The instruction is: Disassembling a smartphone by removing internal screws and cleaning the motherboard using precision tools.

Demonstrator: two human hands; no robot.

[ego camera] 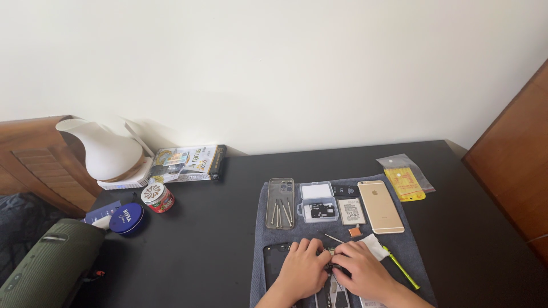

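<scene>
Working at the bottom centre of the frame, the left hand (302, 267) and right hand (361, 269) meet, fingertips together, over an opened phone (275, 256) lying on a grey mat (260, 228) on the black table (217, 239). The left hand presses flat on the dark chassis; the right hand's fingers curl around something small at the point of contact, though what it grips cannot be made out.

Laid out above the hands, from left to right: a clear case (280, 203) holding screwdrivers, a small plastic parts box (317, 202), a flat battery-like component (351, 211), and a gold phone back (380, 206) face down. A yellow-green tool (401, 267) lies at lower right, beside a white scrap (374, 246).

Judged from this layout, the device is already opened and several parts are out; work on the interior appears to be in progress, with reassembly not yet begun.

At upper left stand a white diffuser (103, 149), two round tins (142, 208) and a book (188, 162).
</scene>
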